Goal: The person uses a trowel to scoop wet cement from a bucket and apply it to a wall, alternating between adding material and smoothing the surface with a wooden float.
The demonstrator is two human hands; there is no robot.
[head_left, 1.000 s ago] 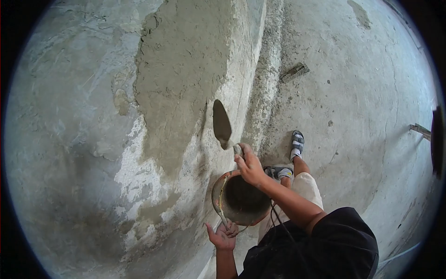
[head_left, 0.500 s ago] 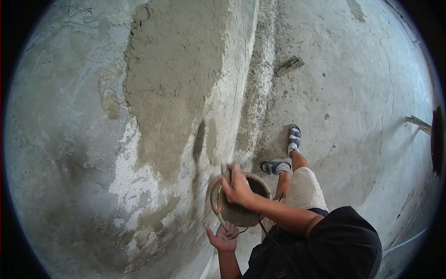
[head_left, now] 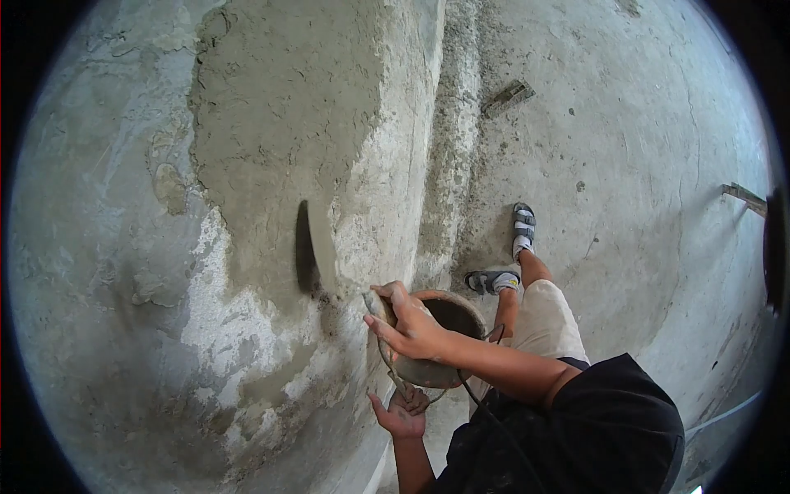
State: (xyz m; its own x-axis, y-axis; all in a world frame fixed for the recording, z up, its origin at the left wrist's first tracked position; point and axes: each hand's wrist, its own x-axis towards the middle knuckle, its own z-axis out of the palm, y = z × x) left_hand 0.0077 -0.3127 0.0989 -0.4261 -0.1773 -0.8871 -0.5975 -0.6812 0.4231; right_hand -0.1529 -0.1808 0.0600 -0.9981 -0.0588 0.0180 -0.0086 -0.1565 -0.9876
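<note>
A trowel (head_left: 323, 251) stands nearly edge-on against the wall, a dark shape like its shadow beside the blade. My right hand (head_left: 415, 329) is closed around its handle, in front of the bucket's rim. Below that, my left hand (head_left: 403, 413) has its fingers curled on the cord-like handle of the bucket (head_left: 481, 317), thumb sticking out. The bucket is dark and mortar-stained, and my right forearm hides part of its opening. Fresh grey mortar (head_left: 280, 107) covers a large patch of the wall (head_left: 90, 272), with whitish bare areas around it.
Along the foot of the wall runs a strip of crumbs and splashes on the concrete floor (head_left: 617, 165). A mortar-caked block-like piece (head_left: 508, 98) lies there. My sandalled feet (head_left: 523, 226) stand near the wall. A piece of wood (head_left: 745, 198) juts in at the far right.
My right hand has moved slightly left from over the bucket, carrying the trowel further left along the wall. My left hand still holds the bucket, which appears slightly further right.
</note>
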